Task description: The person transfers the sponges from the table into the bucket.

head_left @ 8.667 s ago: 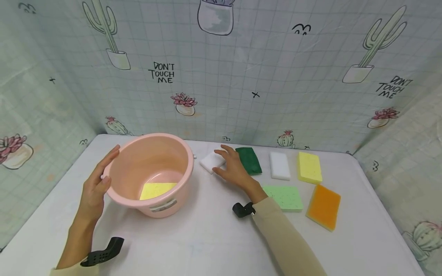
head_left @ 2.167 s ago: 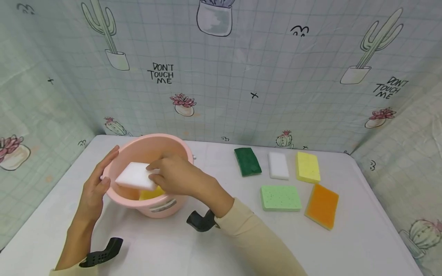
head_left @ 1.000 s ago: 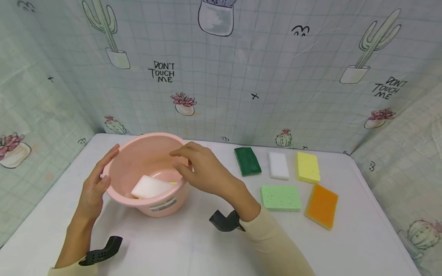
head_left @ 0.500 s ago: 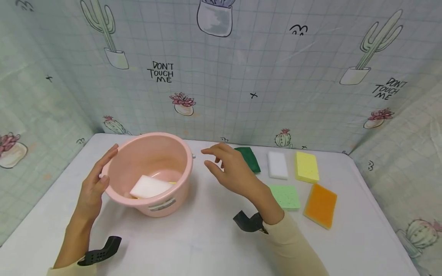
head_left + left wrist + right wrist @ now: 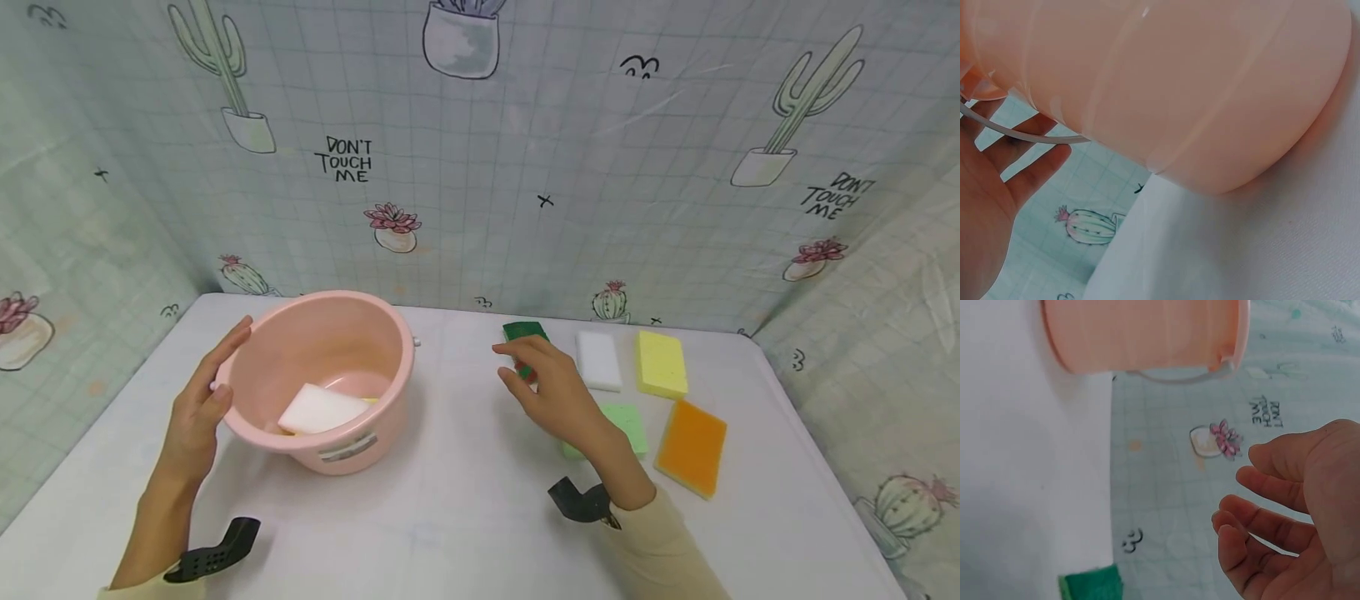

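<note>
My left hand [image 5: 197, 408] rests against the left side of a pink bucket [image 5: 354, 443], its fingers extended by the rim. In the left wrist view the bucket's thin handle [image 5: 1029, 135] crosses those fingers. A white sponge [image 5: 322, 408] lies in the bucket, mostly covering a yellow sponge [image 5: 371, 401]. My right hand [image 5: 553, 385], its fingers loosely bent and holding nothing, hovers over the table and partly hides a dark green sponge [image 5: 521, 331]. The right wrist view shows one end of that green sponge [image 5: 1094, 584] below and left of the fingers.
Right of the right hand lie another white sponge [image 5: 598, 360], another yellow sponge [image 5: 662, 364] and an orange sponge [image 5: 692, 448]. A light green sponge [image 5: 626, 425] is partly behind the right wrist. A patterned curtain [image 5: 480, 167] surrounds the white table [image 5: 450, 517].
The right hand took the white sponge from beside the bucket, put it inside and let go. Since then it has moved right to the dark green sponge. The left hand has stayed at the bucket.
</note>
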`<state>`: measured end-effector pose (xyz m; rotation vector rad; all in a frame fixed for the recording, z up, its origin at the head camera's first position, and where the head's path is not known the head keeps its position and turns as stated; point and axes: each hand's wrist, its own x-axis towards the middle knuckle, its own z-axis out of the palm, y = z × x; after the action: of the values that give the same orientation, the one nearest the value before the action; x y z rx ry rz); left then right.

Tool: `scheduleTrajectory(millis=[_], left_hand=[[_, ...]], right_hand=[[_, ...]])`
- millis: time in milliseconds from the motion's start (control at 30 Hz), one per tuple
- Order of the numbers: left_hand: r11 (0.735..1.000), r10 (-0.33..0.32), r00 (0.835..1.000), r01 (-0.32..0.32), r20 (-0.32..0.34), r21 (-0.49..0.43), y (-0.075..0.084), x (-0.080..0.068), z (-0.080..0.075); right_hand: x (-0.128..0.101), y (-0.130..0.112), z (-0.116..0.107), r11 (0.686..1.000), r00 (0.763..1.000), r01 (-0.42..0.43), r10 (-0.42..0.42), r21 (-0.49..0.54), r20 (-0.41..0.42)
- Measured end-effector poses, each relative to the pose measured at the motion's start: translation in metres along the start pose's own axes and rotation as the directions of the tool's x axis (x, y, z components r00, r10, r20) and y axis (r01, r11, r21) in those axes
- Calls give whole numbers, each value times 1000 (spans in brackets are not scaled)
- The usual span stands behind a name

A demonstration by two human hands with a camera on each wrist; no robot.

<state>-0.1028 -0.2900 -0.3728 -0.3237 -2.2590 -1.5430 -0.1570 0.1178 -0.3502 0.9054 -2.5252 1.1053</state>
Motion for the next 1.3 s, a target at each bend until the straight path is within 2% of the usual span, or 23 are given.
scheduleTrajectory(millis=[167,367,533,667,800,1067,1300], left_hand=[[1000,-9,1000,9,-1,3,0,-1,0],[1000,-22,1000,22,-8,3,-1,-2,-1],[1000,-26,1000,26,-15,5,-2,-3,0],[1000,1,1000,-2,-11,-31,-4,-4,0],[999,12,1000,-13,-16,-47,-7,-4,0],[999,20,1000,-21,-20,-41,-6,-4,0],[999,-1,1000,-1,-26,-53,-8,-1,3]], right_hand=[[-17,19,-4,1000,1000,-11,11,-9,-16],[-39,43,-13,996,998,-55,54,-70,-20],[-56,61,-19,986,992,-126,123,-108,-36],[-69,74,-27,973,982,-185,178,-136,-60],[-78,84,-37,965,977,-208,199,-161,-75],[-104,98,-51,948,967,-253,247,-192,-55],[-120,106,-57,933,959,-281,279,-225,-42]])
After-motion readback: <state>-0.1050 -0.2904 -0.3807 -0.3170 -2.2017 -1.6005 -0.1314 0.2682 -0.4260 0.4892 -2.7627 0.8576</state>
